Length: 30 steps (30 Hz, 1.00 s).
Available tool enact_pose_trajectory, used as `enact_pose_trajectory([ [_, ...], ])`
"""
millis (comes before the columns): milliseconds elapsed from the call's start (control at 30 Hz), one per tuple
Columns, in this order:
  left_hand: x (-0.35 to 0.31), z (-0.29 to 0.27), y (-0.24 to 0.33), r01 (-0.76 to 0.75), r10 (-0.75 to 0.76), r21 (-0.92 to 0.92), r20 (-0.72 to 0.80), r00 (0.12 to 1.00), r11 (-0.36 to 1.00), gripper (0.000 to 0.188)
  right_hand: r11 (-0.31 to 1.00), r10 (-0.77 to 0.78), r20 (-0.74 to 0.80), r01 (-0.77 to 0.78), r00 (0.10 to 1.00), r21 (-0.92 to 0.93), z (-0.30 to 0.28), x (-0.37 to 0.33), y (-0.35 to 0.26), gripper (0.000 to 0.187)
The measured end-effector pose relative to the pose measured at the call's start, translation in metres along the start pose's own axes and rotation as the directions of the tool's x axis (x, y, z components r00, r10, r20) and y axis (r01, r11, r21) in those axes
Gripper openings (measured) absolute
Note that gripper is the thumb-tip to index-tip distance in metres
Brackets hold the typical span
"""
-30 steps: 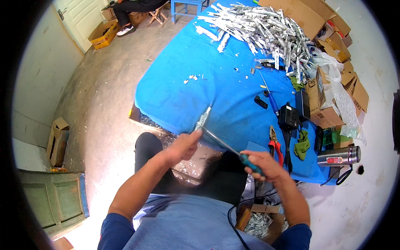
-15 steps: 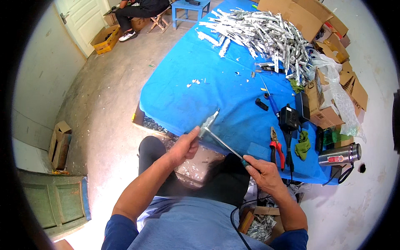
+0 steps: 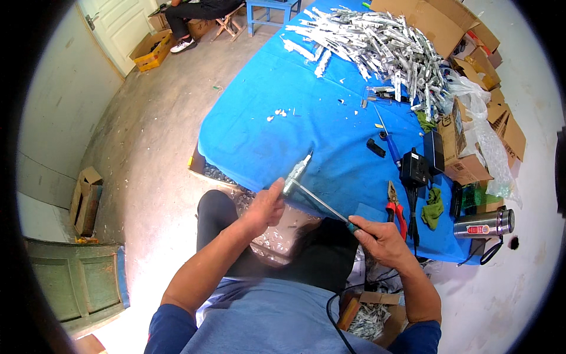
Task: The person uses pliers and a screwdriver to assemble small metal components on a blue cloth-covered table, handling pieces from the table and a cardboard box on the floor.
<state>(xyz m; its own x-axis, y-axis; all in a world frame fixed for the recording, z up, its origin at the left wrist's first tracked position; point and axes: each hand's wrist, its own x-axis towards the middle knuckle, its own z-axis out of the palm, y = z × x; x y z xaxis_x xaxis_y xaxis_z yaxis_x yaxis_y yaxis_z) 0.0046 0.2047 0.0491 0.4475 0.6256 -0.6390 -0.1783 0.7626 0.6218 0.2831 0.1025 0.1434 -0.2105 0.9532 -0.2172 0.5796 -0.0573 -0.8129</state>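
My left hand (image 3: 266, 207) is closed around the lower end of a slim white-and-grey stick-like part (image 3: 298, 171). Its thin dark tip points up and away over the blue cloth. In my right hand (image 3: 380, 239) is the teal handle of a screwdriver (image 3: 324, 205). The long metal shaft runs left to the side of the white part, just above my left fingers. Whether its tip sits inside the part or only against it, I cannot tell. Both hands are held above my lap at the table's near edge.
A large heap of similar white parts (image 3: 377, 47) covers the table's far end. At right lie red-handled pliers (image 3: 396, 209), a blue screwdriver (image 3: 391, 147), a black adapter (image 3: 414, 170), a green cloth (image 3: 433, 207) and a steel flask (image 3: 484, 224). Cardboard boxes (image 3: 460, 141) line the wall.
The view has shifted slightly. My right hand, on the screwdriver handle, sits a little farther right and higher in the picture; both grips stay the same.
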Motion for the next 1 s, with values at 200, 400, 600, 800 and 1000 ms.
enact_pose_trajectory([
  [200, -0.003, -0.002, -0.001, -0.038, 0.037, 0.036, 0.023, 0.999, 0.999, 0.061, 0.812, 0.325, 0.230, -0.395, 0.917, 0.429, -0.004, 0.007, 0.005, 0.036],
  [400, -0.004, 0.002, 0.002, -0.021, 0.020, 0.015, 0.036, 0.999, 1.000, 0.060, 0.926, -0.300, -0.126, 0.257, 0.946, -0.276, 0.020, 0.002, 0.015, 0.037],
  [600, -0.007, 0.002, 0.007, 0.039, -0.039, -0.028, 0.022, 0.999, 0.999, 0.059, 0.813, -0.312, -0.020, 0.256, 0.950, -0.522, 0.001, -0.001, -0.007, 0.037],
  [800, -0.005, -0.001, 0.011, 0.103, -0.105, -0.054, -0.031, 0.994, 0.993, 0.059, 0.880, -0.216, 0.002, 0.195, 0.976, -0.432, -0.003, 0.001, -0.013, 0.036],
  [1000, -0.008, 0.000, 0.014, 0.097, -0.097, 0.007, -0.047, 0.994, 0.995, 0.058, 0.971, -0.128, 0.033, 0.132, 0.991, -0.197, -0.009, 0.006, -0.005, 0.035],
])
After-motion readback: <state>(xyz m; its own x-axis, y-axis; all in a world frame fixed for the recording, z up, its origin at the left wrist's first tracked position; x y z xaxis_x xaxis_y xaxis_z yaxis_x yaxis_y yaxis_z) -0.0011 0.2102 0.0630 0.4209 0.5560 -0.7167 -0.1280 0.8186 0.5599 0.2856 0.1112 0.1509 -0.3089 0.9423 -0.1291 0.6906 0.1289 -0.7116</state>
